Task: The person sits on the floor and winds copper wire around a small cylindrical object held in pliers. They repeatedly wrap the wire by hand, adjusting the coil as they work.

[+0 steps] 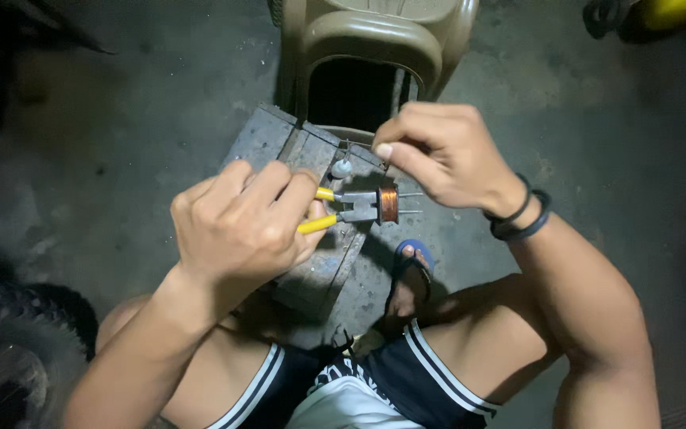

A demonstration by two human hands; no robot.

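**Pliers gripping a copper coil over a wooden block**

Left of centre, the left hand (240, 226) has its fingers closed round the yellow-handled pliers (343, 208). At centre, the plier tips clamp a small coil of copper-coloured wire (389, 204) above a weathered grey wooden block (279, 143). Right of centre, the right hand (442, 155) pinches a thin wire end (359, 146), fingertips together. A tan plastic stool (375, 36) stands at upper centre.

Informal workshop, likely a garage floor. Bare stained concrete floor (597, 119) around the hands; worn wooden block (311, 270) under them as a bench; knobby tyre (9, 349) left of the left hand (240, 226).
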